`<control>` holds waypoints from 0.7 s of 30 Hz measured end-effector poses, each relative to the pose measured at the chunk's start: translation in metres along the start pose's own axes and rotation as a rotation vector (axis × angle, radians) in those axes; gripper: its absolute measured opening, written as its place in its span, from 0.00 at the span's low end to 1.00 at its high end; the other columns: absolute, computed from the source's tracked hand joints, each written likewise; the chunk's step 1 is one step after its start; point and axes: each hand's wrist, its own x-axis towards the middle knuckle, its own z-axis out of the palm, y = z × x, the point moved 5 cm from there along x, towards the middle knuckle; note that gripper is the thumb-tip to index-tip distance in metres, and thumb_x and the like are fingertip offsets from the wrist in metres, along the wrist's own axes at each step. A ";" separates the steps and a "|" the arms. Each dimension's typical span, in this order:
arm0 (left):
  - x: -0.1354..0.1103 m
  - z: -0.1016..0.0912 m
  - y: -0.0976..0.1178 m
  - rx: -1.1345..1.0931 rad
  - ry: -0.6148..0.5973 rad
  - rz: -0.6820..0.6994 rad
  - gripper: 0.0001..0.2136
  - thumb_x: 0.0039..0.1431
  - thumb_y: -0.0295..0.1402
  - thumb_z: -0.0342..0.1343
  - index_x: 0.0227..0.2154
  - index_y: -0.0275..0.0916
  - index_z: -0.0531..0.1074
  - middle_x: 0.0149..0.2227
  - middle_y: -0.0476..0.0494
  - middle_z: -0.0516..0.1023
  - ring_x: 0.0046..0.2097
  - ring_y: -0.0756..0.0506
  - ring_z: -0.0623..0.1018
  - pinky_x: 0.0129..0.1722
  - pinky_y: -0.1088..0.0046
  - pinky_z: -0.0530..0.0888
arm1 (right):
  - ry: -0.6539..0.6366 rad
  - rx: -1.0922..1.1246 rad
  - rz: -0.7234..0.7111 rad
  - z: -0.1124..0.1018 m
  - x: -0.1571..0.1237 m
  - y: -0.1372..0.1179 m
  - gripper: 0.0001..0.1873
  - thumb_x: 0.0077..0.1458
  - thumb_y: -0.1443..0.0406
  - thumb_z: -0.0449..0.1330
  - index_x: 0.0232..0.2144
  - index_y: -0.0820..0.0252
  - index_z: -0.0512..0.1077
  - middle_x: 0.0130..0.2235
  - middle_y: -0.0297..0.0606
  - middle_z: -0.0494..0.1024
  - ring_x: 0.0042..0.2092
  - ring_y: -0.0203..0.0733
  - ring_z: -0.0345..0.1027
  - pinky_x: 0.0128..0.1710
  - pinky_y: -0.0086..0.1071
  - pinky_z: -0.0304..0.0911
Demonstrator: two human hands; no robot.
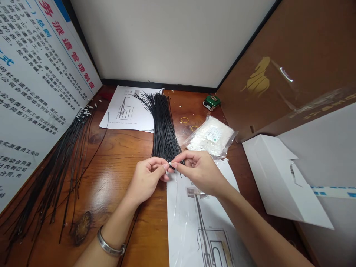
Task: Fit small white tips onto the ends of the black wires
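Observation:
In the middle of the table my left hand [148, 180] is closed in a pinch on a thin black wire, with a length of wire showing beside my forearm. My right hand [203, 172] pinches a tiny white connector [170, 163] against the wire's end, fingertip to fingertip with the left. Whether the wire sits inside the connector is too small to tell. Just beyond both hands lies a thick bundle of black wires [164, 126]. A clear bag of white connectors [211, 136] rests behind my right hand.
More black wires with white connectors [75, 133] fan out at left. One drawing sheet [111, 120] lies under the bundle, another sheet [180, 222] beneath my right arm. A green tape measure [211, 102], rubber bands [184, 120] and a folded white card [278, 178] are at right.

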 end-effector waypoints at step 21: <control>0.001 -0.001 -0.004 -0.060 -0.083 0.044 0.12 0.52 0.37 0.61 0.35 0.35 0.70 0.25 0.46 0.79 0.23 0.51 0.74 0.27 0.76 0.72 | 0.209 0.084 -0.047 -0.035 0.001 -0.006 0.08 0.47 0.61 0.64 0.26 0.61 0.75 0.19 0.32 0.68 0.21 0.32 0.54 0.19 0.29 0.47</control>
